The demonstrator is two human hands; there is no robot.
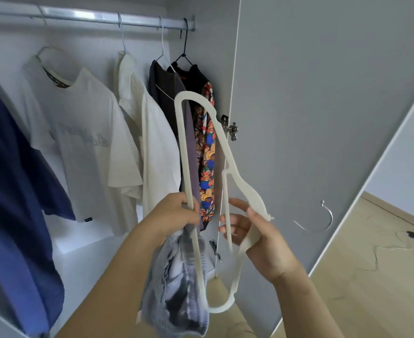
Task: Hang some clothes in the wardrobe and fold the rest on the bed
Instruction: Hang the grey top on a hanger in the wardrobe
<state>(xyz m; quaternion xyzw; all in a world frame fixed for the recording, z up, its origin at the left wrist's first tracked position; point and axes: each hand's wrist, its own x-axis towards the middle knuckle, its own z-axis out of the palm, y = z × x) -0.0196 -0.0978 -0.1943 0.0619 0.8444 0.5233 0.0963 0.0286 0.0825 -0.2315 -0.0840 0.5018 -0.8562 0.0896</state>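
- Head view: the cream hanger [246,187] stood on end between the two hands, its long axis running nearly straight up and down; one shoulder tip pointed up toward the hung shirts [86,142], the other down toward the floor
- Its metal hook [331,217] stuck out sideways to the right, toward the wardrobe door [323,93], not upward; the rail [98,17] lay up and to the left of both hands, well apart from the hook
- The left hand [174,213] had its fingers curled tight round the straight bottom bar, low on the hanger's left side; the same grip held a grey garment [176,276] that drooped below the fist; whether the cloth was threaded over the bar could not be told
- The right hand [262,242] held the hanger by the neck, thumb along the outside and fingers loosely bent through the frame; it was the hand nearer the hook
- Judgement: hanging would call for a quarter turn to bring the hook uppermost, with the right hand best placed to steer it; the garment looked not yet spread on the hanger
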